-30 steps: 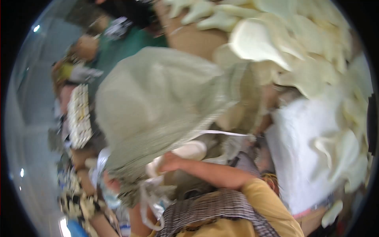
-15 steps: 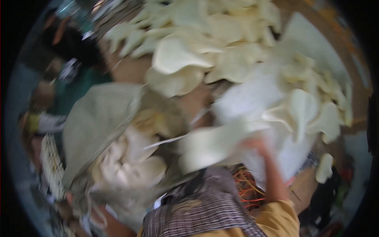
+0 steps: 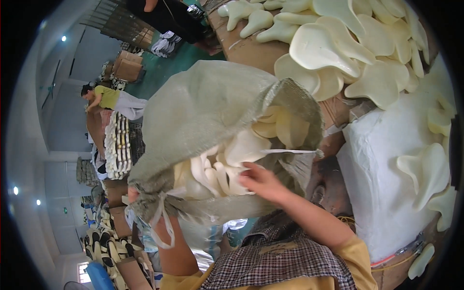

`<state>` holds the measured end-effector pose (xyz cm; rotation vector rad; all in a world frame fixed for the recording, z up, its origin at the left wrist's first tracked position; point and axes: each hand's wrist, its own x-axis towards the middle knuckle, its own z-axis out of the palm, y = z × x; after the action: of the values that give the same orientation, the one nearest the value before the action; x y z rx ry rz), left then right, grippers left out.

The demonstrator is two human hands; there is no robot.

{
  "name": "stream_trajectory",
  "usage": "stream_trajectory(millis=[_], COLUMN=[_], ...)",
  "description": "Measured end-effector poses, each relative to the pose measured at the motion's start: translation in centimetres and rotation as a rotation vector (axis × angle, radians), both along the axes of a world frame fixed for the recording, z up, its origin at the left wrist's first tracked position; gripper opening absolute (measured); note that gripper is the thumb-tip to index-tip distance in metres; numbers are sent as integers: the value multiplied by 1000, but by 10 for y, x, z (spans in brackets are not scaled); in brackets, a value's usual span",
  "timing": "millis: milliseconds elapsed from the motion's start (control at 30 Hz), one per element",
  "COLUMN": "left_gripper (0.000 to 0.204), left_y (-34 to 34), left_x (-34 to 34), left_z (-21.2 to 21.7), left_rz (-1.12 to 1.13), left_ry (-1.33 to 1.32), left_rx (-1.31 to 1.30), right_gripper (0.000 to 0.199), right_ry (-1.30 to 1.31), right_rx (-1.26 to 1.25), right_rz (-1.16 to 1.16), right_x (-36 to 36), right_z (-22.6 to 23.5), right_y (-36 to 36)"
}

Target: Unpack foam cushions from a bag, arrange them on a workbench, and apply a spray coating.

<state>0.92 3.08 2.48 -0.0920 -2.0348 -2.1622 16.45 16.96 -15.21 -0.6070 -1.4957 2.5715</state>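
Observation:
A large grey-green woven sack [image 3: 208, 101] gapes in front of me, with several cream saddle-shaped foam pads [image 3: 246, 146] heaped inside. My left hand [image 3: 133, 194] is closed round the gathered sack rim at its left end; fabric hides most of the fingers. In the sack's mouth, my right hand [image 3: 263, 183] touches the pads with thumb and fingers apart, gripping none of them. A white drawstring [image 3: 290, 151] crosses the opening, and its loop [image 3: 165, 224] dangles near my left forearm.
More cream pads [image 3: 321, 48] are piled on a brown table [image 3: 251, 50] at the upper right. A white wrapped block [image 3: 372, 145] stands on the right with pads on top. Far left, a person [image 3: 108, 98] bends beside stacked pads. Cardboard boxes [image 3: 128, 67] stand behind.
My right hand has moved left from the white block into the sack's mouth, and the pad it carried is out of its grip. The view has swung left.

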Motion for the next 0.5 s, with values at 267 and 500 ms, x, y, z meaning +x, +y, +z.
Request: stream_trajectory(millis=[267,500], left_gripper=[30,28], left_y=[-31,-49], left_x=[-54,-58], left_z=[-16,-32], left_rz=[-46,-72], left_ry=[-23,-58], left_rx=[-15,42], right_gripper=[102,83], right_ry=[-83,159], right_rx=[364,429], right_rz=[354,196], right_x=[-195,10], right_z=[-91,-37], right_y=[-101,0])
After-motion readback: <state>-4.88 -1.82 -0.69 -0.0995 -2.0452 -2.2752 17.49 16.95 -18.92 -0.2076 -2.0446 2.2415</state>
